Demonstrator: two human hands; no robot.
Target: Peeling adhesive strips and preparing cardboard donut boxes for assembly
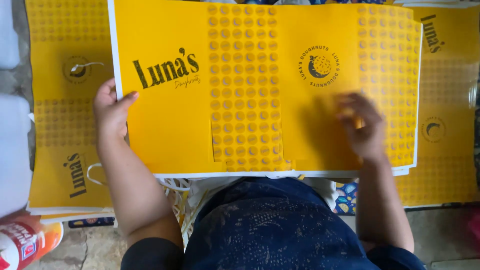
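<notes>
A large yellow printed sheet (200,125), flat and unfolded, lies across the middle of the view on top of a stack of like sheets, directly in front of the person. Further yellow sheets lie in a left stack (60,125) and a right stack (445,125). The left hand (111,111) grips the top sheet's left edge, thumb on its upper face. The right hand (362,125), blurred, rests on the sheet's right part, fingers spread and holding nothing. A red and orange bottle (22,242) sits at the lower left corner.
</notes>
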